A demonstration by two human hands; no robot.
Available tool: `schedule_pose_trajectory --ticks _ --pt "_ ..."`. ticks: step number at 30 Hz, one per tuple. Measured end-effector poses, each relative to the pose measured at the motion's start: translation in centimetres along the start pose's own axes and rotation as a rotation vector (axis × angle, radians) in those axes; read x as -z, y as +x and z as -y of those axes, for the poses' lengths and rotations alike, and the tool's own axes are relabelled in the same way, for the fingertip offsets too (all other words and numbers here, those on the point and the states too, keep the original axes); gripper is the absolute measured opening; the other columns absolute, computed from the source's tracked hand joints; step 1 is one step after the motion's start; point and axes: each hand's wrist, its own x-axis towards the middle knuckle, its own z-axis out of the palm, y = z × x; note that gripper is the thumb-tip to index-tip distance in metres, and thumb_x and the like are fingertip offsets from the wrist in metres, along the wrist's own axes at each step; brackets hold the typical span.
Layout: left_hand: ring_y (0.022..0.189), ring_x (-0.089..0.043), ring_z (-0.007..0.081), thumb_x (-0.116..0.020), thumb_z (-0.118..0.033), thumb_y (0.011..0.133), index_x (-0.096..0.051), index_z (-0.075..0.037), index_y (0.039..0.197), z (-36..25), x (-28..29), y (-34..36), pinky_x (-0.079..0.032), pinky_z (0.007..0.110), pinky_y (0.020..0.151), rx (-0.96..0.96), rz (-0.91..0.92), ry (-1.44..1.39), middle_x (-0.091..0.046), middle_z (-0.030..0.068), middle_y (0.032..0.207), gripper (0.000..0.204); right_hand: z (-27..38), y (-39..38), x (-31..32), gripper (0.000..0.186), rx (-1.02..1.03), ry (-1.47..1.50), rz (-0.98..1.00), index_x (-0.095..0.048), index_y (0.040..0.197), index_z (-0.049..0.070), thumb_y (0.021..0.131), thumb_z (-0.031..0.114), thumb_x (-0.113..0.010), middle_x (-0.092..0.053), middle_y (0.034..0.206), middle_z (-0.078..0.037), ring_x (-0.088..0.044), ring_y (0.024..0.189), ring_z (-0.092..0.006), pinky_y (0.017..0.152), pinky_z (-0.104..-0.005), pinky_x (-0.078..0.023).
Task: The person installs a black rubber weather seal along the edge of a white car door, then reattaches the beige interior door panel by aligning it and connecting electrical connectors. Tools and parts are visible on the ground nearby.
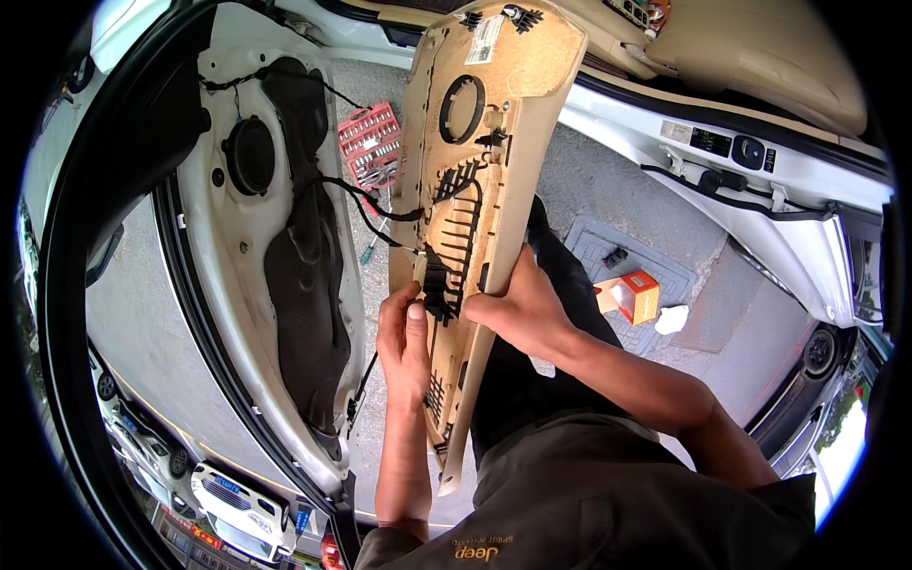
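I hold a tan car door trim panel (537,114) with its back facing me. My left hand (404,342) is closed on its left side, fingers beside a black plastic component (437,285) with a pale part. My right hand (518,309) grips the right edge, thumb across the back. Black cables (366,199) run from the panel to the stripped metal door (218,285) at the left, which has a round speaker (250,155) and a dark liner (309,313). My fingertips are partly hidden.
A red socket-tool case (370,128) lies on the ground below. An orange-and-white box (641,294), a white item (672,319) and a drain cover (594,237) are at right. The car's sill (703,104) and tan seat (760,52) are upper right; parked cars (237,503) stand lower left.
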Motion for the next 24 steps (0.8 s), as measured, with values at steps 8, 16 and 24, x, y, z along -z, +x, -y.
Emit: schedule_pose_trajectory --ticks 8,16,24 --pt "0.081 -0.069 0.0409 -0.081 -0.033 0.084 -0.061 -0.003 0.107 -2.7 -0.9 -8.1 -0.056 0.047 0.072 -0.04 0.042 0.545 -0.068 0.019 0.09 0.043 2.7 -1.4 -2.8 0.07 0.008 -0.145 0.037 -0.046 0.128 -0.009 0.077 0.028 -0.076 -0.066 0.11 -0.022 -0.07 0.101 -0.033 0.089 -0.0378 -0.054" --pt "0.071 -0.067 0.0423 -0.078 -0.019 0.086 -0.06 -0.002 0.089 -5.3 1.4 -8.1 -0.054 0.048 0.062 -0.081 0.023 0.388 -0.067 0.0198 0.081 0.025 -6.6 4.3 1.3 0.038 -0.171 0.39 0.185 -0.06 0.121 0.0 0.105 0.034 -0.056 -0.067 0.118 -0.012 -0.068 0.104 -0.0221 0.089 -0.0349 -0.056" --pt "0.071 -0.066 0.0416 -0.077 -0.016 0.086 -0.058 -0.001 0.088 -5.2 2.1 -8.0 -0.053 0.047 0.062 -0.154 0.091 0.44 -0.065 0.0188 0.081 0.025 -17.1 12.1 -4.4 0.033 0.1 -0.103 -0.06 -0.064 0.118 0.002 0.102 0.031 -0.058 -0.069 0.116 -0.012 -0.068 0.103 -0.0249 0.089 -0.0366 -0.056"
